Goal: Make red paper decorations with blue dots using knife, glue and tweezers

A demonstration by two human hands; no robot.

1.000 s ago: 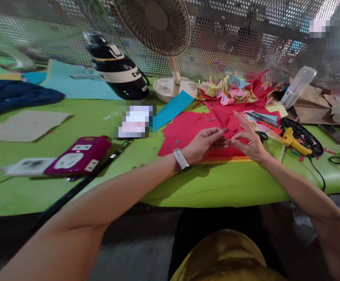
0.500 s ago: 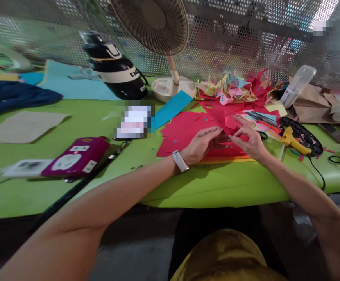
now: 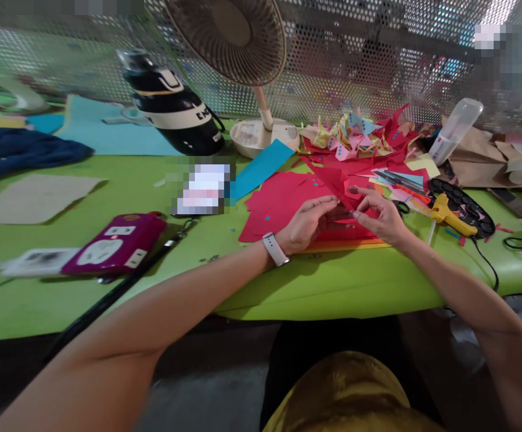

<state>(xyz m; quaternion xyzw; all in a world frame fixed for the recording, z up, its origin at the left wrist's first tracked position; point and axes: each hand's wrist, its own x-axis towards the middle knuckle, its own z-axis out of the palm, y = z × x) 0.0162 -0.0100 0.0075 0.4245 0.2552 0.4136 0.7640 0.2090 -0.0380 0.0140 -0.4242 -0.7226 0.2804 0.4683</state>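
Note:
My left hand (image 3: 308, 223), with a white band on its wrist, and my right hand (image 3: 378, 215) meet over a small piece of red paper (image 3: 342, 216). Both hands pinch that piece between fingertips, just above a stack of red sheets (image 3: 283, 201) on the green table (image 3: 162, 288). A strip of yellow and orange paper (image 3: 355, 245) shows under the red stack at its near edge.
A fan (image 3: 238, 42) and a black bottle (image 3: 171, 105) stand behind. A heap of folded coloured paper shapes (image 3: 355, 135) lies at the back right. A yellow glue gun (image 3: 450, 216), scissors (image 3: 398, 180), a blue strip (image 3: 261, 168) and a magenta power strip (image 3: 117, 243) lie around.
My right hand's fingers, spread a second ago, have closed onto the red piece beside my left fingertips. The view shifted slightly.

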